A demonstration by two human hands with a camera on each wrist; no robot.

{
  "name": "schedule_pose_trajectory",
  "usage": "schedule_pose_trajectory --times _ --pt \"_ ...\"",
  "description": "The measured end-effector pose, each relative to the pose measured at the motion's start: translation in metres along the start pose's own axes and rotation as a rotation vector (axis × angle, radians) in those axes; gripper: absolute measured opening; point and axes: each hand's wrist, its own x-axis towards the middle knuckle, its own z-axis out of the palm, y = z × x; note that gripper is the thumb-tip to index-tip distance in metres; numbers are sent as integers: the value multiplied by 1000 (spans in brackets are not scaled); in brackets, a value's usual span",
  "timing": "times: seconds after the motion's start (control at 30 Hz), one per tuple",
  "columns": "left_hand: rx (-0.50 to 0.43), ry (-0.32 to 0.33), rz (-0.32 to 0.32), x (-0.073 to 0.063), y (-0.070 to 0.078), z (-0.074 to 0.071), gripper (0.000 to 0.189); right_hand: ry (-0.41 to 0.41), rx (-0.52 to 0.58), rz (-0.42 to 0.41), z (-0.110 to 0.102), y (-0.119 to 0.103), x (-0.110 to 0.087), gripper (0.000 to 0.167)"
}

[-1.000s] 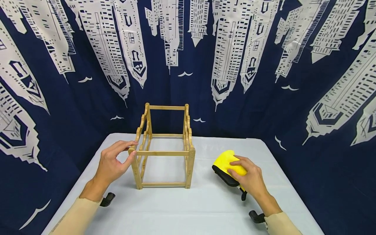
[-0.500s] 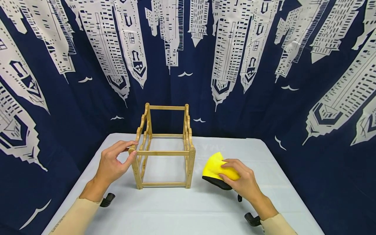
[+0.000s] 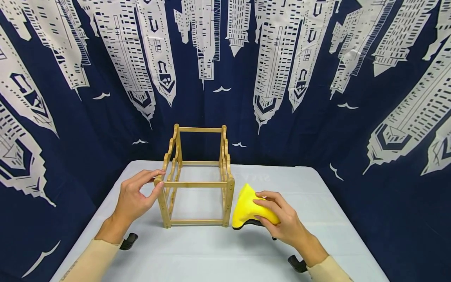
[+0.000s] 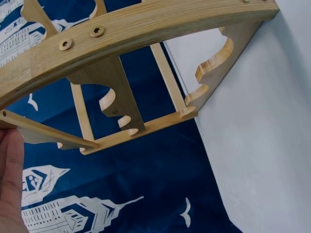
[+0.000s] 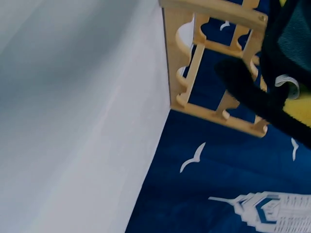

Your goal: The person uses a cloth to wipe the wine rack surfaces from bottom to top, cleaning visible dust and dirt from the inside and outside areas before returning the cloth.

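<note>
Lower left, the left hand (image 3: 135, 196) pinches a wooden rack (image 3: 195, 184); lower right, the right hand (image 3: 285, 219) grips black-trimmed yellow fabric (image 3: 244, 205).

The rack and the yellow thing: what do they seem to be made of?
Rack: likely wood or bamboo, smooth with a slight sheen; the left wrist view shows fine grain. Yellow thing: probably matte fabric, curving softly without gloss; no weave is discernible.
</note>
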Motion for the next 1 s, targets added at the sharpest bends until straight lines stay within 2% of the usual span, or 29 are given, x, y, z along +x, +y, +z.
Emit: schedule_pose_trajectory --times 0.17,0.33,0.43,0.53,0.67,0.83,1.0 --pt "-1 9 13 2 1 0 43 -74 -19 -90 5 -8 12 35" --pt "3 4 13 4 0 0 43 -164 -26 -98 17 -13 20 33" --pt "-1 -1 13 4 0 1 43 -217 -45 -92 29 -15 25 41" --pt "-6 4 21 2 0 1 44 -287 -49 -65 43 -20 30 50" --pt "-3 6 16 -3 1 0 45 -402 24 25 62 -27 37 63" --pt "1 -4 10 -6 1 0 45 -505 134 126 83 -35 47 57" --pt "-16 -17 -5 -2 1 0 41 -550 151 193 98 -36 60 53"
